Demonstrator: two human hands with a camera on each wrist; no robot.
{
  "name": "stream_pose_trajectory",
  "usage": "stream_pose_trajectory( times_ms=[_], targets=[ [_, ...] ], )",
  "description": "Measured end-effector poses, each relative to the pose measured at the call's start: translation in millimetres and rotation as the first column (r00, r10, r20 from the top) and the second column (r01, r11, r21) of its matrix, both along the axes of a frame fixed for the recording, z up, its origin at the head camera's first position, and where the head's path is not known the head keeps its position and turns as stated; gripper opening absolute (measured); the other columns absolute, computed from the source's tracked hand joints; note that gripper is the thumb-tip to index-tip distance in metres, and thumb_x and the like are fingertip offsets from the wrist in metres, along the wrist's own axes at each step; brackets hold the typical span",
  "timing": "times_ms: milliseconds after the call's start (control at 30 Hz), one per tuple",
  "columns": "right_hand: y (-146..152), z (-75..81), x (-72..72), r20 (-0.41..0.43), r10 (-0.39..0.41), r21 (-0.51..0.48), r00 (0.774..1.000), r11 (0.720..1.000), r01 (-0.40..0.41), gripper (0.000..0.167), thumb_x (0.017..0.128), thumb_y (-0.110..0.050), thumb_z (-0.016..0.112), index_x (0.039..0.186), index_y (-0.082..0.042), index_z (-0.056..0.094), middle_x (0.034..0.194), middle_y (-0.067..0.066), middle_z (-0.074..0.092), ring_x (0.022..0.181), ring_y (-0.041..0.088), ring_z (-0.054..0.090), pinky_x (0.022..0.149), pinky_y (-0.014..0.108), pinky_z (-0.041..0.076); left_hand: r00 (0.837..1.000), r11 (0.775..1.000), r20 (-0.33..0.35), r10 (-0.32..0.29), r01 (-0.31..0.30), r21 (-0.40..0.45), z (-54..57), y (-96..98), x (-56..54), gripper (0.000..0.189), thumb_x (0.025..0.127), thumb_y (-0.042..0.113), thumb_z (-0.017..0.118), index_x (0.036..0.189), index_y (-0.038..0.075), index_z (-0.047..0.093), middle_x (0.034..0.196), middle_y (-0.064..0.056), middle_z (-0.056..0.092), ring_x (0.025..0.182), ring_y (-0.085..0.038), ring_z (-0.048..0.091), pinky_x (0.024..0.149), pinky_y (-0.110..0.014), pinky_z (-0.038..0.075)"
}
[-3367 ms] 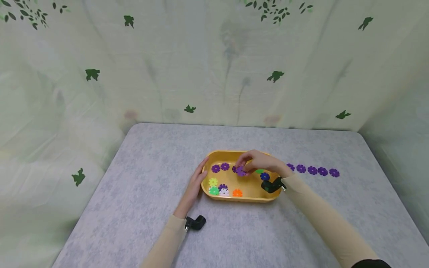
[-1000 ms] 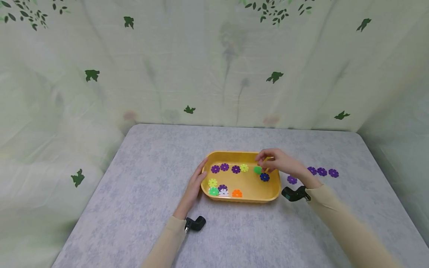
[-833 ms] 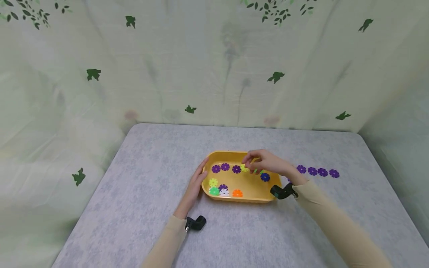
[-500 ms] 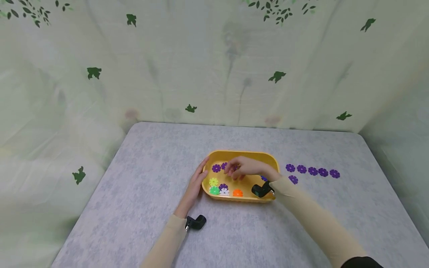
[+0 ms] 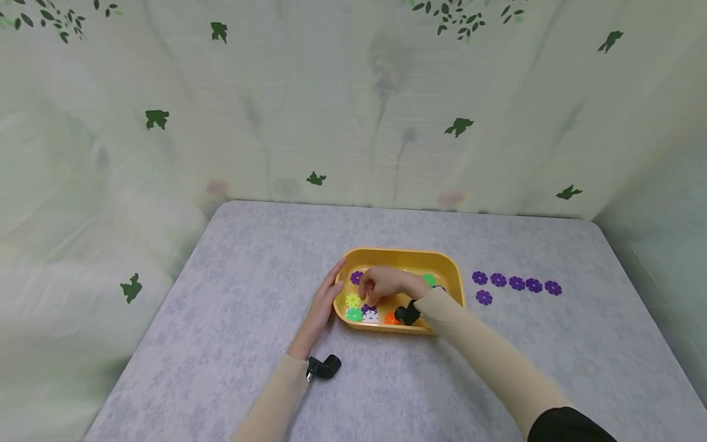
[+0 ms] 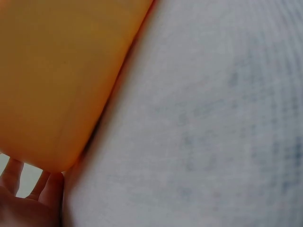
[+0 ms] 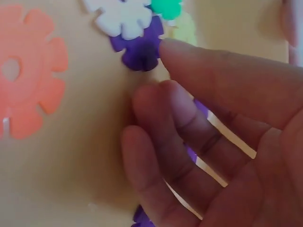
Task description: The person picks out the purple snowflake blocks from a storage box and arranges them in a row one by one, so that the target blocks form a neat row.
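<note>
A yellow plastic tray [image 5: 409,329] lies on the table with flower-shaped plastic discs in it. My left hand [image 5: 326,294] rests against its left end, fingers fairly straight along the wall; in the left wrist view the fingers [image 6: 51,191] touch the tray's end. My right hand [image 5: 386,282] reaches down inside the tray, fingers loosely bent. Its thumb tip is at the edge of a purple flower disc [image 7: 140,53], and I see nothing pinched. That disc lies partly under a white disc [image 7: 125,19]. Green [image 5: 354,314] and yellow [image 5: 352,299] discs are close by.
Several purple discs [image 5: 516,283] form a row on the table [image 5: 265,245] right of the tray, with one purple disc [image 5: 483,298] in front. An orange disc [image 7: 33,71] and another green disc [image 5: 429,280] lie in the tray. A curtain [image 5: 342,110] hangs behind.
My right hand has swept left through the tray from its right side and down to the discs near the front left. One purple disc joined those on the table. My left hand stays put.
</note>
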State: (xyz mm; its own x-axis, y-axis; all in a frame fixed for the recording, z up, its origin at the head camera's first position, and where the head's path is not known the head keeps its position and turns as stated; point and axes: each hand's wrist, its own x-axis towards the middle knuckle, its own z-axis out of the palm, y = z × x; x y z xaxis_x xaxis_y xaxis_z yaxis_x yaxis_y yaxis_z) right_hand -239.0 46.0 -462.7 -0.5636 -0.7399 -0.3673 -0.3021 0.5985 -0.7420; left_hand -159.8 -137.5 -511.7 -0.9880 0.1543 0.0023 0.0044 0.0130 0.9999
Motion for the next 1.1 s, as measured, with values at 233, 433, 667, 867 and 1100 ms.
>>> stream_pose_trajectory(
  times_ms=[233,433,667,867,1100],
  targets=[
    [2,-4.4,0.2,-0.041,-0.009,0.025,0.999,1.0,0.01,0.016,0.079,0.01,0.066,0.085,-0.006,0.065,0.066,-0.001,0.049,0.058,0.012,0.043,0.051,0.02,0.034,1.0,1.0,-0.004,0.006,-0.006,-0.005,-0.4,2.0,-0.2,0.044,0.104,0.027,0.039,0.147,0.036,0.037,0.152,0.015,0.029,0.14,-0.008,0.019,0.116,-0.037,0.013],
    [15,-6.4,-1.4,-0.063,-0.092,0.017,0.994,0.996,0.093,0.013,0.082,0.006,0.064,0.086,-0.007,0.064,0.069,0.0,0.049,0.059,0.013,0.044,0.052,0.02,0.036,1.0,1.0,-0.031,-0.001,0.001,-0.001,-1.5,2.0,-0.1,0.044,0.104,0.028,0.04,0.148,0.033,0.036,0.152,0.012,0.029,0.141,-0.01,0.018,0.116,-0.037,0.012],
    [23,-5.7,0.9,-0.085,-0.056,0.024,0.995,0.998,0.058,0.018,0.081,-0.002,0.073,0.093,-0.008,0.061,0.069,0.001,0.048,0.063,0.014,0.044,0.056,0.022,0.035,1.0,1.0,-0.008,-0.008,0.008,0.011,3.5,0.6,1.5,0.045,0.105,0.024,0.037,0.149,0.03,0.033,0.153,0.011,0.027,0.141,-0.009,0.017,0.116,-0.035,0.011],
    [22,-6.2,2.1,-0.129,-0.036,0.046,0.991,0.998,0.043,0.019,0.08,-0.002,0.075,0.088,-0.009,0.06,0.07,0.0,0.046,0.064,0.014,0.042,0.057,0.022,0.033,0.999,0.999,0.027,-0.035,0.035,0.011,23.6,1.6,7.7,0.047,0.105,0.017,0.036,0.152,0.021,0.029,0.155,0.006,0.024,0.142,-0.012,0.015,0.116,-0.034,0.011],
    [24,-6.3,1.1,-0.123,-0.06,0.041,0.991,0.997,0.065,0.018,0.078,0.002,0.074,0.083,-0.008,0.06,0.072,0.001,0.047,0.065,0.014,0.044,0.057,0.022,0.034,0.999,0.999,0.025,-0.041,0.041,-0.002,31.8,3.3,11.2,0.047,0.105,0.018,0.035,0.152,0.02,0.029,0.155,0.005,0.024,0.142,-0.013,0.015,0.116,-0.037,0.012]
  ],
)
